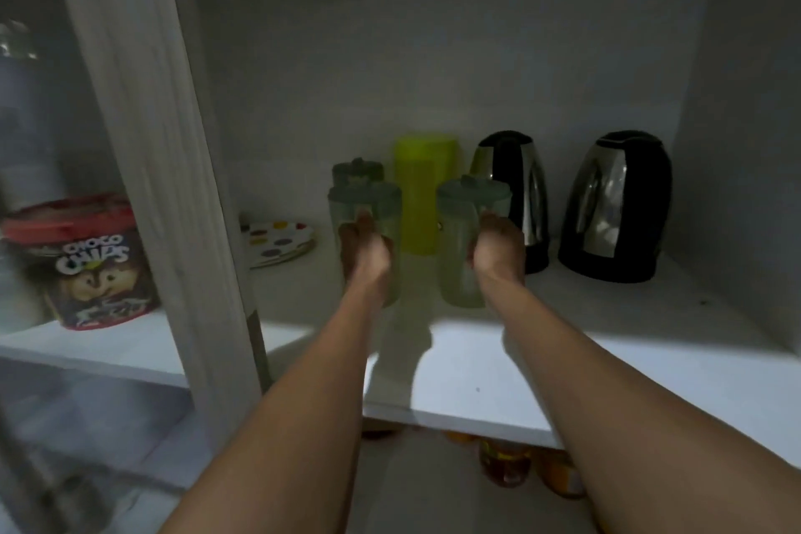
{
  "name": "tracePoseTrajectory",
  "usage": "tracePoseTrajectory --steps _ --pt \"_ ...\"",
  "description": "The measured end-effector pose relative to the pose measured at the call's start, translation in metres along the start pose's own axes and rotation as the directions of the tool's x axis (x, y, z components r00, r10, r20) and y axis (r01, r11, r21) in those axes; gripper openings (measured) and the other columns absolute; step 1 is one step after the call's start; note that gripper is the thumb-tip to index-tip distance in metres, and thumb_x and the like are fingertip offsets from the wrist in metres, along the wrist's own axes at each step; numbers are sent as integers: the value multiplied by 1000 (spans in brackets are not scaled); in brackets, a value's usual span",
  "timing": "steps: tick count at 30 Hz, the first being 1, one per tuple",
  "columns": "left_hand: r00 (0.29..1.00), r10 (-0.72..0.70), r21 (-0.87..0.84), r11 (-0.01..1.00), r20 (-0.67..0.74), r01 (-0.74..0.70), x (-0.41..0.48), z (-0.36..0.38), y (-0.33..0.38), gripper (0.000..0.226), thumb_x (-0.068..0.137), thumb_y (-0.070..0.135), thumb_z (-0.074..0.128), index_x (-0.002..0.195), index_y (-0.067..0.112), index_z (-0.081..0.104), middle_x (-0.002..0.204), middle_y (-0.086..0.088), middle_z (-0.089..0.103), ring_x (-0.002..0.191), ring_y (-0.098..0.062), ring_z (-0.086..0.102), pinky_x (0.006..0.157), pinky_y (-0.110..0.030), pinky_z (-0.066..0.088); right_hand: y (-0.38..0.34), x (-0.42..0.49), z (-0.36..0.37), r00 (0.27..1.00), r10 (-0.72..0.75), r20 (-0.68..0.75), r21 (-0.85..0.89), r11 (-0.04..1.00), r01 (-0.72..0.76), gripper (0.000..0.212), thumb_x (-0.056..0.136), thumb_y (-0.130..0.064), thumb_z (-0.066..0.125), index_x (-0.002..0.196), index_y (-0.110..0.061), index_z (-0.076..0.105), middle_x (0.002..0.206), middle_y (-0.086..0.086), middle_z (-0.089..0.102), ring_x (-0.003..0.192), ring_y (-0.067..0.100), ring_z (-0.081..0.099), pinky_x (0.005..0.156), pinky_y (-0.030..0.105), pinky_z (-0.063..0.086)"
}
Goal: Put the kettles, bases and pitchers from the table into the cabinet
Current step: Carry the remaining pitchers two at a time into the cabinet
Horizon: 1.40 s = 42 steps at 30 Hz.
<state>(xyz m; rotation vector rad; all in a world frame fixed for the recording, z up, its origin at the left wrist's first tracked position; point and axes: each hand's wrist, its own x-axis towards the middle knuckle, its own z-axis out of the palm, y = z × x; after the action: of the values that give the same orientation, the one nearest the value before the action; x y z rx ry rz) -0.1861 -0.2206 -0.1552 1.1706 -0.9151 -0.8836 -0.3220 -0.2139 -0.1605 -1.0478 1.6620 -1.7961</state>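
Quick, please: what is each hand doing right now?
Left hand: closed on the left green pitcher.
Right hand: closed on the right green pitcher.

Pitchers and kettles on the cabinet shelf (607, 343)

Two pale green lidded pitchers stand upright at the front, the left pitcher (368, 204) and the right pitcher (466, 204), each held at its handle side by a hand. A third green pitcher (357, 170) peeks out behind the left one. A taller yellow-green pitcher (422, 195) stands between them, further back. Two black-and-steel kettles, the near kettle (513, 182) and the far-right kettle (617, 204), stand upright to the right.
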Motion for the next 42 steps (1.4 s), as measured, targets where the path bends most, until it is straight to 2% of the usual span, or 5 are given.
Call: tracePoseTrajectory --steps 6,13,20,23,42 --pt "996 7 -118 993 89 4 65 28 -6 30 105 17 33 76 16 37 72 -9 39 56 -18 42 38 -20 34 10 41 39 1000 23 15 30 999 -23 64 84 -54 36 105 1 64 107 22 65 100 38 63 86 39 49" --pt "992 32 -66 998 124 -24 97 46 -11 26 106 12 29 85 11 44 73 -4 37 64 -22 44 50 -26 33 37 92 61 999 33 17 101 994 -35 42 64 -65 34 65 -25 49 85 18 60 95 45 64 88 56 51" --pt "984 -127 121 986 128 112 98 37 -15 63 99 54 30 131 4 51 132 -20 57 116 -36 57 102 -44 45 12 61 47 999 27 43 35 999 -29 65 83 -62 38 107 -9 66 111 23 67 102 39 65 90 47 52" --pt "983 -144 223 968 115 116 84 25 -16 77 97 62 28 144 3 42 143 -20 49 126 -35 51 104 -40 41 4 51 36 997 13 72 -57 998 -9 95 71 -79 33 133 -11 57 135 19 59 120 40 58 103 50 45" --pt "963 269 622 756 -16 -201 -170 -102 27 55 102 44 35 134 1 46 138 -22 45 126 -36 45 101 -40 35 -17 -152 -82 964 -49 263 -303 944 131 50 98 -52 41 128 -13 48 130 16 58 121 36 52 94 38 38"
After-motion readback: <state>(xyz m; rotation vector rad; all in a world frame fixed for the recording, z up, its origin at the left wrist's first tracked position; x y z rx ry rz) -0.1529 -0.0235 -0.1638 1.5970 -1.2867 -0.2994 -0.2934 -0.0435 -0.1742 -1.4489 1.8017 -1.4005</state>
